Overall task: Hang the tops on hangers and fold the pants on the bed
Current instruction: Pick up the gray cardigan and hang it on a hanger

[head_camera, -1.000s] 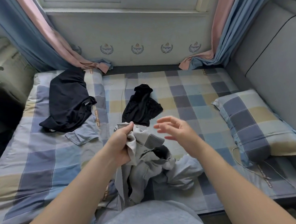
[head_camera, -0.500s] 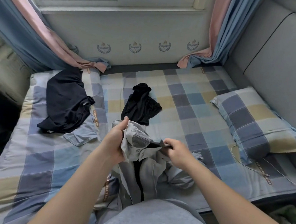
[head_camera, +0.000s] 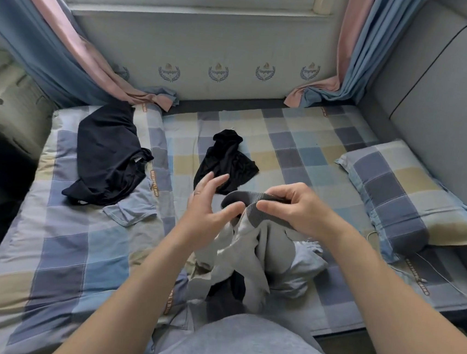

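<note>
A black top (head_camera: 106, 156) and a smaller black garment (head_camera: 225, 159) lie on the bed (head_camera: 301, 143). A pillow (head_camera: 401, 198) lies right, grey clothes (head_camera: 249, 264) nearest.

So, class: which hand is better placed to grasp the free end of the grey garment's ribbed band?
Left. The left hand is open and empty beside the ribbed band; the right hand is busy pinching it.
</note>
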Demonstrator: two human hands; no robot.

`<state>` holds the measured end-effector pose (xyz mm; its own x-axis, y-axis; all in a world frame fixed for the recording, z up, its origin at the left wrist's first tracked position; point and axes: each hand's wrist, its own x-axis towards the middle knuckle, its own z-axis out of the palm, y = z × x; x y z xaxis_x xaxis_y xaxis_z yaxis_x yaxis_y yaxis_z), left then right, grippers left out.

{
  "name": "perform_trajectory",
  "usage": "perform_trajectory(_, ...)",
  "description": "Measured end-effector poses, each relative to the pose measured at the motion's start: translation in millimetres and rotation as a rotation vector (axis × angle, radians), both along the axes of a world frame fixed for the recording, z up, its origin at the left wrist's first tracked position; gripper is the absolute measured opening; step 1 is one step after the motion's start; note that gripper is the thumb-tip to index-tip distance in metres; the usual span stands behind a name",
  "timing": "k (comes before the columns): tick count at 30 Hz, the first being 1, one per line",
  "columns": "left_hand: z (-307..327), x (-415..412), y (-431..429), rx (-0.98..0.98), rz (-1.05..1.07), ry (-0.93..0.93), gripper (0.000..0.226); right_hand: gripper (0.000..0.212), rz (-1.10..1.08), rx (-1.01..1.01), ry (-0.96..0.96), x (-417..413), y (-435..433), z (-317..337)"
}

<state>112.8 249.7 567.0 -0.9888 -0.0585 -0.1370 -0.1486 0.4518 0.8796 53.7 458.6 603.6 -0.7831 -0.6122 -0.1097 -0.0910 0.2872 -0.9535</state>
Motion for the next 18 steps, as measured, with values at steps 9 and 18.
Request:
perform_trajectory(9, -4, -2, 9, -0.132, -0.278, -0.075, 0.005, 0.031, 0.072, 0.008, 0.002, 5, 10, 16)
perform_trajectory(18, 1, -5, 4, 0.003, 0.012, 0.043, 0.032, 0.032, -0.286, 0.023, 0.180, 1, 11, -5)
